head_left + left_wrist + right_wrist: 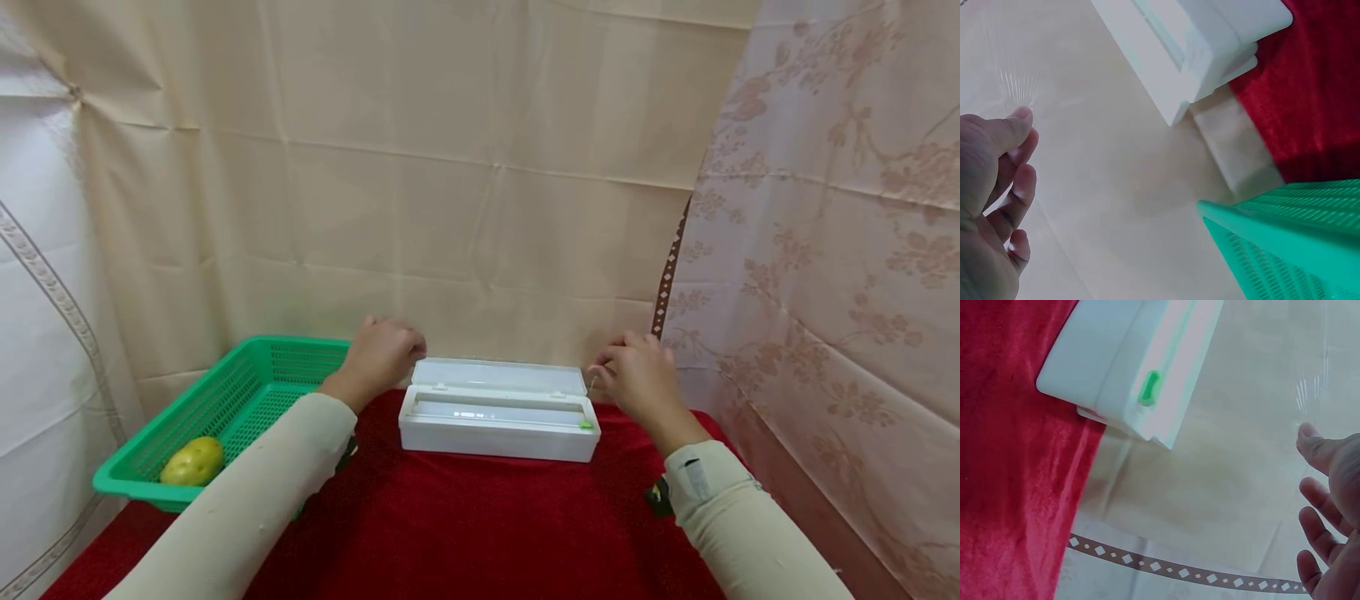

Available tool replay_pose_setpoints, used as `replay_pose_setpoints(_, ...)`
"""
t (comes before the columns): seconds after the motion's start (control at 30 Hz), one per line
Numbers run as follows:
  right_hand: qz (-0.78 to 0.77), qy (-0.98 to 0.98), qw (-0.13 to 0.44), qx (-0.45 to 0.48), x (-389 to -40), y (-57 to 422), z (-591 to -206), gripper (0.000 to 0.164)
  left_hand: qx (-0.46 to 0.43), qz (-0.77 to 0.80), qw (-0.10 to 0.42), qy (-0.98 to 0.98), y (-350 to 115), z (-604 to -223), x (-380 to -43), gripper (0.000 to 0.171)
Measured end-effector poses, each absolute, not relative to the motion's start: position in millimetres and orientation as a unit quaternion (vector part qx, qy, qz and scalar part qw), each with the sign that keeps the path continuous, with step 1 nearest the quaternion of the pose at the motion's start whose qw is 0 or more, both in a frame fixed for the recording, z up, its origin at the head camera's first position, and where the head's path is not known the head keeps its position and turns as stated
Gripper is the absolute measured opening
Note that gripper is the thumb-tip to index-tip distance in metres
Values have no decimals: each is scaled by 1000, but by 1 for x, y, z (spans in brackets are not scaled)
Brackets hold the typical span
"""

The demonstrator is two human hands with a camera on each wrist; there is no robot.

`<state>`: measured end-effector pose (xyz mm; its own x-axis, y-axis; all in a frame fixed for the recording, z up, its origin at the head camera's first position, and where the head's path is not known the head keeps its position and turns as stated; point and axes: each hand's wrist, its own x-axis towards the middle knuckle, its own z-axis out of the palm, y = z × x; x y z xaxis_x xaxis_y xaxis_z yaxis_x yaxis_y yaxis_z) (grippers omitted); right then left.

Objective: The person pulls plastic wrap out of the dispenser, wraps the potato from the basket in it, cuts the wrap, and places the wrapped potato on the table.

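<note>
Between both hands stretches a sheet of clear cling film (1019,86), creased into fine lines where it is gripped. My left hand (379,358) pinches one corner between thumb and forefinger, above the left end of a white cling film dispenser (498,442). At the other end, my right hand (637,372) pinches the opposite corner of the film (1310,394). The dispenser's lid (498,377) stands raised at the back, and a green slide cutter (1149,387) sits near its right end. Most of the film is hardly visible against the pale cloth.
A green plastic basket (120,478) stands at the left, partly behind the left forearm. Inside it lies a yellowish potato (192,462). Red cloth (480,529) covers the table, and a beige curtain (450,208) hangs behind its far edge.
</note>
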<state>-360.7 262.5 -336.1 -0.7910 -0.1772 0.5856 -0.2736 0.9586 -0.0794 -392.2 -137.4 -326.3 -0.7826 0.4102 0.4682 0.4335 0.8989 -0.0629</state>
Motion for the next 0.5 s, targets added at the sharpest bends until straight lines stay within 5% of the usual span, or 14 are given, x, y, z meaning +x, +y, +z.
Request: replay_pose_setpoints(0.5, 68, -925, 349, 136, -352, 264, -313, 13, -227, -47, 253, -939, -142, -306, -384, 8)
